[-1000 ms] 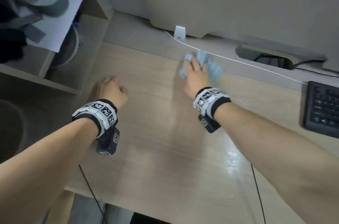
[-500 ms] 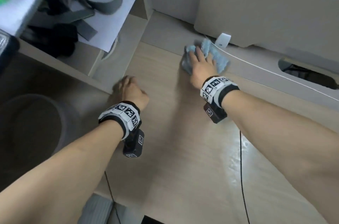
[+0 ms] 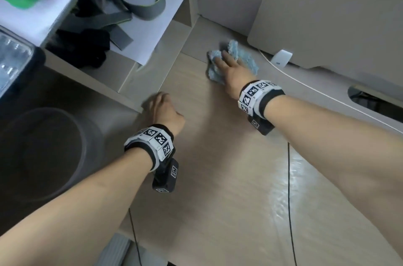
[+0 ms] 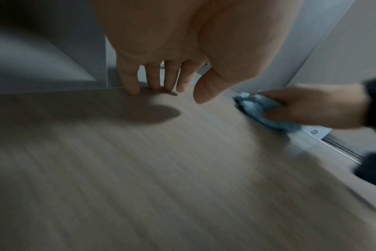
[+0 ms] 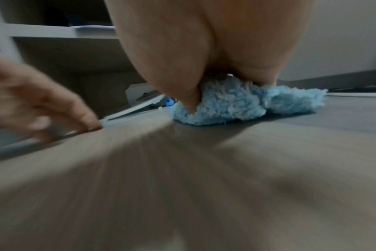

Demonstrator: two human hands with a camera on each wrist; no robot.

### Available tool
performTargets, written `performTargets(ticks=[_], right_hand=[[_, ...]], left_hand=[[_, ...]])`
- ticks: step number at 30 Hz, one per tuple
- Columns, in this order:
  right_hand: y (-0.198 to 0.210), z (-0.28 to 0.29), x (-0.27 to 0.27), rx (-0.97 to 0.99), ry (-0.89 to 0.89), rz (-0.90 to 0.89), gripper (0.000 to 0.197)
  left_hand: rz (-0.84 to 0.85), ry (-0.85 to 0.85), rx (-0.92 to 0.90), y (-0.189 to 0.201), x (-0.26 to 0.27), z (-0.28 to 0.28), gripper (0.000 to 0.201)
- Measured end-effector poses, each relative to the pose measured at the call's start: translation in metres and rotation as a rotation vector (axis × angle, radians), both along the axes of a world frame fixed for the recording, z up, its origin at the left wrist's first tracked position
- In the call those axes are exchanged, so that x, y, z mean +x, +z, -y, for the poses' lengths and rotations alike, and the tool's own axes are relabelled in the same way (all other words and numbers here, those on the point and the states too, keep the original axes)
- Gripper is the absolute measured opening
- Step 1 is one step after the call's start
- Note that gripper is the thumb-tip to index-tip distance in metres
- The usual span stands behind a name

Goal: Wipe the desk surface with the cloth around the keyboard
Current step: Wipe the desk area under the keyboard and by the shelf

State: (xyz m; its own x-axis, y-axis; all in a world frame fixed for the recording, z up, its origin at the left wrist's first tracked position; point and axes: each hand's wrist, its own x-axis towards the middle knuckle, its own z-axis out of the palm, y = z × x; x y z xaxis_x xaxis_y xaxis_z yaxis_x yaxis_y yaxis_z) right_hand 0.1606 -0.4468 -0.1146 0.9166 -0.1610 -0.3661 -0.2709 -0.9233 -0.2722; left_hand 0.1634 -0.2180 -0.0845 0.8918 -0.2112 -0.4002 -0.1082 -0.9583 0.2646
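Note:
A fluffy light-blue cloth (image 3: 247,62) lies bunched at the back left of the wooden desk (image 3: 218,178), close to the shelf corner. My right hand (image 3: 226,59) presses down on it, fingers laid out over the top and the thumb dug into the cloth's (image 5: 232,103) side. In the left wrist view the cloth (image 4: 253,107) pokes out ahead of the right hand (image 4: 311,107). My left hand (image 3: 160,105) holds nothing; its fingertips (image 4: 131,88) rest on the desk by the left edge. The keyboard is out of view.
A shelf unit (image 3: 122,82) with paper, a grey strap (image 3: 148,4) and black items borders the desk on the left. A beige partition (image 3: 327,15), a white cable (image 3: 316,91), a small white clip (image 3: 281,58) and a cable opening (image 3: 370,98) line the back. Below left stands a grey bin (image 3: 43,152).
My right hand has slid the cloth leftward along the back of the desk toward the shelf corner. The view has swung left, so the keyboard has dropped out. My left hand stays by the edge.

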Motion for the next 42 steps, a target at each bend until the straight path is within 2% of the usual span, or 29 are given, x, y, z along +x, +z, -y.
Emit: performTargets(ticks=[2,5,8,12,16,19,23,27,30,35,42], right_hand=[[0.004,-0.020,0.033,0.022,-0.014,-0.025,0.075],[0.008,-0.058,0.038,0.025,0.135,-0.038,0.069],[0.009,-0.077,-0.002,0.001,0.294,-0.021,0.080],[-0.002,-0.057,-0.077,-0.008,0.297,0.002,0.085],[-0.003,-0.016,-0.149,-0.044,0.111,0.007,0.079],[0.006,0.016,-0.193,-0.074,-0.098,-0.020,0.072],[0.022,0.036,-0.213,0.117,-0.345,-0.024,0.054],[0.046,0.012,-0.206,0.289,-0.437,0.033,0.047],[0.057,-0.025,-0.196,0.365,-0.383,0.079,0.046],[0.061,-0.109,-0.181,0.459,-0.153,0.064,0.044],[0.058,-0.228,-0.164,0.416,0.156,0.010,0.045]], left_hand=[[-0.004,0.006,0.009,0.001,0.000,-0.001,0.051],[0.009,-0.015,0.009,-0.004,0.000,-0.003,0.050],[-0.005,-0.018,0.020,-0.004,0.000,-0.005,0.051],[-0.021,0.000,0.028,0.002,-0.001,-0.001,0.052],[-0.049,0.024,-0.023,0.011,-0.004,0.010,0.062],[-0.020,-0.009,-0.058,0.017,-0.014,0.019,0.060],[-0.031,0.008,-0.109,0.027,-0.032,0.025,0.050],[-0.100,0.040,-0.186,0.039,-0.056,0.009,0.030],[-0.112,0.107,-0.217,0.045,-0.078,-0.018,0.022],[-0.100,0.306,-0.204,0.059,-0.128,-0.088,0.018],[-0.106,0.453,-0.150,0.069,-0.191,-0.185,0.023]])
